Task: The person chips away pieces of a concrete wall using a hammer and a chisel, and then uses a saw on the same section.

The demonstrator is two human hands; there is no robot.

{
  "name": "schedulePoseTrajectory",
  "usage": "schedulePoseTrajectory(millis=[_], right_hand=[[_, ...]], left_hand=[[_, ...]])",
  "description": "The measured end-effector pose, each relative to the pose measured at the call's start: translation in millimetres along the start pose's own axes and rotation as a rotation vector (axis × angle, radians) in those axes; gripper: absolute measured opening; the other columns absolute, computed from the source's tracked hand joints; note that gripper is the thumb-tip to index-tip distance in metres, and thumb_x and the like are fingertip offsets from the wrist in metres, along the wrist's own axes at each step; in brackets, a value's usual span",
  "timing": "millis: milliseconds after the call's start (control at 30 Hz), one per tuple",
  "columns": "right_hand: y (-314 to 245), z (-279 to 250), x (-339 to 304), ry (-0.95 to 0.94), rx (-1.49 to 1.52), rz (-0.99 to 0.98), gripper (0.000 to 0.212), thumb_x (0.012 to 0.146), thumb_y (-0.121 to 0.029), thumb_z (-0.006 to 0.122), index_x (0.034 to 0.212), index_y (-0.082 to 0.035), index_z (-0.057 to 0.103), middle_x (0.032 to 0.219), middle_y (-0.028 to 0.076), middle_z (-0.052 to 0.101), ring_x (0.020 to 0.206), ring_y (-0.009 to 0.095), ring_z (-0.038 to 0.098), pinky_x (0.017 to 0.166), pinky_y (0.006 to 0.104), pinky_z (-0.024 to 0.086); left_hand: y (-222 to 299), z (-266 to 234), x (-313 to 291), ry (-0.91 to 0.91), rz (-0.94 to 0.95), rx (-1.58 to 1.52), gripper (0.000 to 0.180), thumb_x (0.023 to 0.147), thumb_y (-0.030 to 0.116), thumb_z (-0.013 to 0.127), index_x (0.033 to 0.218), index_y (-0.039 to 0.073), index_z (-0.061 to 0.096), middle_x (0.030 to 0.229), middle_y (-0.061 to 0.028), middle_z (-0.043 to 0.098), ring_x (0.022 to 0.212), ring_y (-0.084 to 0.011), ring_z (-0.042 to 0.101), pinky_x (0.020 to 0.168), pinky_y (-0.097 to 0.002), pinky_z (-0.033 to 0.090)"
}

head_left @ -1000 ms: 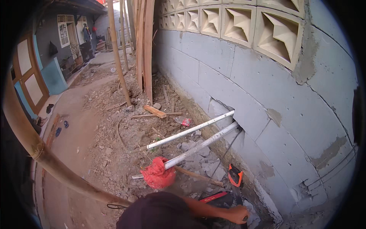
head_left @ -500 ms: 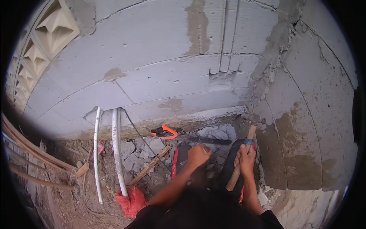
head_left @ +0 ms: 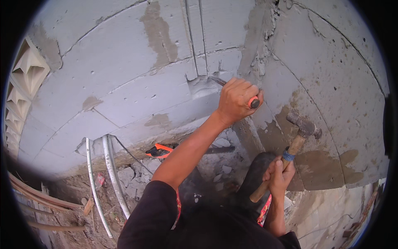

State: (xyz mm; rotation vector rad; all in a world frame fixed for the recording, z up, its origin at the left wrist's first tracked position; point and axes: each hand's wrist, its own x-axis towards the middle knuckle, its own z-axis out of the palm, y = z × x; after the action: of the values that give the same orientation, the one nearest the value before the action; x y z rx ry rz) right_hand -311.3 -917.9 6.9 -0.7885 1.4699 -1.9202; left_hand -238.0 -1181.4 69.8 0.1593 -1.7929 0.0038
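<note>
a: what is new in this shot?

b: the bare left hand (head_left: 238, 97), low over the broken grey rubble (head_left: 126, 177) half a second ago, is now up at the pale grey block wall (head_left: 137, 99). its fist is closed around an orange-and-black-handled dark metal chisel (head_left: 218, 81).

a: where exactly is the chisel?

b: its tip points in at the upper edge of a shallow, rough-cut recess (head_left: 202, 86), just under two narrow vertical grooves (head_left: 204, 37). it appears to touch the blockwork, though the angle leaves that unsettled.

a: and the other hand?

b: the bare right hand (head_left: 281, 171) is wrapped around the handle of a blue-bound, wooden-handled metal hammer (head_left: 295, 145), as it is in the earlier view. the head is up, in front of the stained grey side wall (head_left: 331, 95) and well apart from the chisel.

a: what does the change mean for the work?

b: as a judgement, the work now centres on the recess: the chisel appears placed, and the hammer is in hand but not against it.

a: anything left aside?

b: an orange-and-black-handled hand saw (head_left: 158, 152) lies on the rubble, partly hidden by the left forearm and held by neither hand. white round pipes (head_left: 112, 170) stick out from the wall's foot, farther left.
</note>
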Motion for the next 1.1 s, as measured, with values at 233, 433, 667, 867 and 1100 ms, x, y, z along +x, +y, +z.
schedulePoseTrajectory(millis=[233,433,667,867,1100], right_hand=[[-23,12,15,-0.101,-0.044,-0.154,0.020,0.102,-0.019,0.054,0.097,0.000,0.048,0.066,0.004,0.050,0.048,0.010,0.050,0.045,0.0265,0.044],[-35,24,21,-0.111,-0.084,-0.416,0.040,0.105,-0.038,0.049,0.100,0.001,0.046,0.069,0.008,0.050,0.050,0.014,0.050,0.046,0.0286,0.045],[-46,71,33,-0.039,-0.084,-0.713,0.038,0.108,-0.038,0.045,0.095,-0.003,0.043,0.069,0.010,0.048,0.048,0.015,0.047,0.045,0.0296,0.044],[-42,50,30,-0.082,-0.340,-0.304,0.029,0.108,-0.026,0.044,0.091,-0.002,0.046,0.065,0.005,0.047,0.046,0.012,0.045,0.044,0.0264,0.041],[-58,64,55,-0.206,-0.527,-0.336,0.030,0.107,-0.026,0.043,0.095,0.001,0.046,0.065,0.006,0.048,0.048,0.011,0.045,0.045,0.0262,0.041]], left_hand=[[-8,6,7,0.146,0.014,-0.010,0.034,0.075,0.006,0.078,0.064,0.009,0.047,0.061,-0.0062,0.045,0.055,-0.0266,0.045,0.055,-0.0394,0.036],[-12,10,10,0.261,-0.074,0.031,0.032,0.076,0.006,0.077,0.064,0.010,0.047,0.061,-0.0054,0.047,0.057,-0.0259,0.047,0.059,-0.0379,0.037],[-16,8,17,0.320,-0.121,-0.033,0.030,0.076,0.005,0.074,0.064,0.010,0.047,0.060,-0.0059,0.048,0.056,-0.0268,0.047,0.058,-0.0384,0.036],[-26,7,14,0.318,-0.085,-0.020,0.032,0.077,0.002,0.074,0.063,0.010,0.047,0.058,-0.0076,0.046,0.053,-0.0279,0.046,0.055,-0.0398,0.036],[-30,11,15,0.310,-0.132,0.017,0.030,0.079,0.008,0.072,0.064,0.009,0.046,0.058,-0.0073,0.049,0.056,-0.0286,0.050,0.057,-0.0400,0.036]])
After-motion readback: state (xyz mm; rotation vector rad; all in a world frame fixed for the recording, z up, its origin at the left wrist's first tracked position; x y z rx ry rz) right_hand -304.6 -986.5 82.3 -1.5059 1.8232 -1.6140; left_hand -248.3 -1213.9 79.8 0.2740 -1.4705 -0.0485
